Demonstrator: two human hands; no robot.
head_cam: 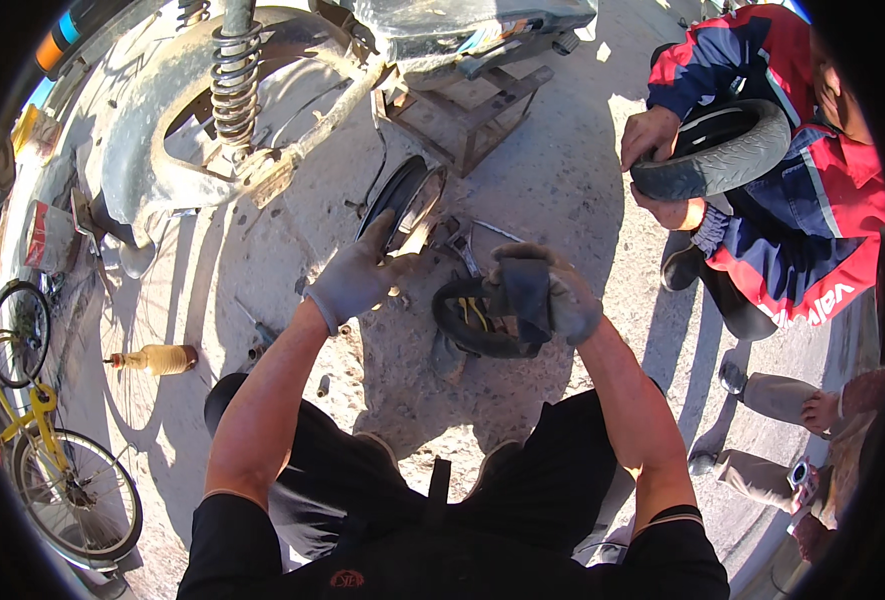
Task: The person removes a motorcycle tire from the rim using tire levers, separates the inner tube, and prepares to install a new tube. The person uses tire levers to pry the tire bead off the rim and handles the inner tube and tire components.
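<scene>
My left hand (356, 281), in a grey work glove, has its fingers spread. Its index finger overlaps the lower edge of a small dark wheel rim (393, 199); whether it touches cannot be told. A folded piece of dark rubber (526, 292), perhaps inner tube, is gripped in my gloved right hand (571, 296). Under that hand a black rubber ring (463, 341) lies on the ground, with yellow-handled objects (474, 311) inside it. A metal tool (463, 251), likely a wrench, is just beyond the ring, partly in shadow.
Ahead stands a scooter body with a coil-spring shock absorber (234, 94) and a metal stand (472, 124). At right a person's hands hold a tyre (742, 161). Another seated person's legs (776, 397) show. A bottle (161, 360) and yellow bicycle (44, 427) are at left.
</scene>
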